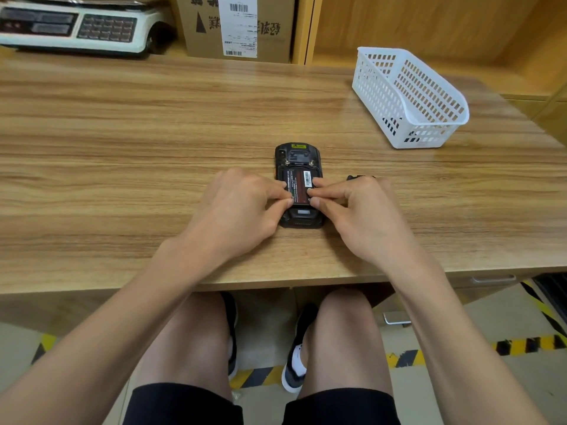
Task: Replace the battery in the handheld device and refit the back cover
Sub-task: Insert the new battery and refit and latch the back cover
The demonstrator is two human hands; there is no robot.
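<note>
**Handheld device lies face-down with battery seated, both hands pressing on it**

The handheld device (299,185) lies back-up on the bench (122,133), a little in from the bench's near edge and roughly central. Its back cover is off, and the battery (296,187), dark with a white barcode label, sits in the open compartment.

Nearest the camera, below the device, are the person's bare knees, dark shorts and black-and-white shoes, standing on a floor with yellow-and-black hazard tape (521,345).

The left hand (236,210) rests on the bench just left of the device, its grip loosely curled, fingertips touching the battery's left edge. The right hand (365,213) comes in from the device's right, its grip likewise not closed around anything: its fingertips (316,191) press flat on the battery's lower right part. Neither hand lifts the device.

Just right of the device, behind the right hand's knuckles, a small dark object (352,177) peeks out; what it is cannot be told.

Further back and right of the device stands a white slotted basket (408,96). Far behind the device, a cardboard box (236,26) with a shipping label stands at the wall, and left of that box sits a weighing scale (76,26) with a keypad.
</note>
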